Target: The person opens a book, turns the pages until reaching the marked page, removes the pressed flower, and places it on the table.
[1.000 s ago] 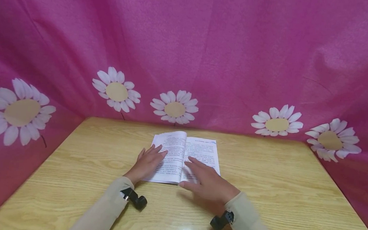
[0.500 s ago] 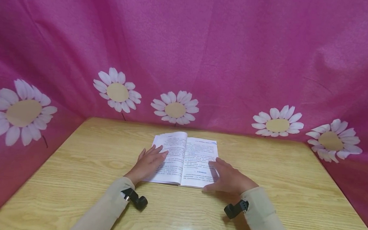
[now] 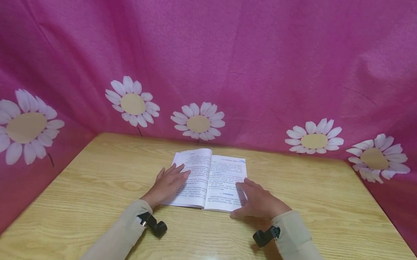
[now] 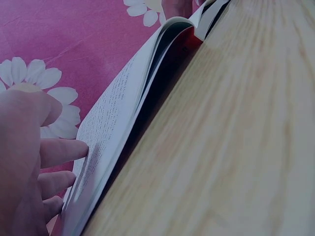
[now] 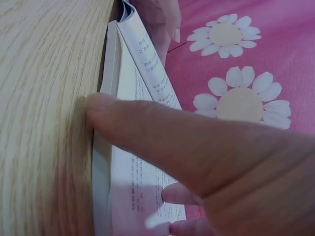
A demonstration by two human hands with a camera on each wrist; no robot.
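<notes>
An open book (image 3: 225, 181) with printed pages lies on the wooden table, its left-hand pages bulging up near the spine. My left hand (image 3: 167, 184) rests on the left page, fingers spread and fairly straight; the left wrist view shows its fingertips (image 4: 78, 147) at the page's outer part. At the lower right corner of the book is my right hand (image 3: 262, 202). Its extended thumb (image 5: 147, 128) reaches across the near edge, while two other fingers (image 5: 181, 194) lie at the right page. Part of that page is hidden beneath the hand.
A wooden table (image 3: 116, 157) carries the book. Behind and along both sides hangs a pink cloth (image 3: 253, 70) printed with white daisies. Each sleeved wrist wears a small black camera, such as the left one (image 3: 158, 228).
My right hand has moved right, from over the middle of the book to its right edge, uncovering most of the right page. The left hand has stayed in place.
</notes>
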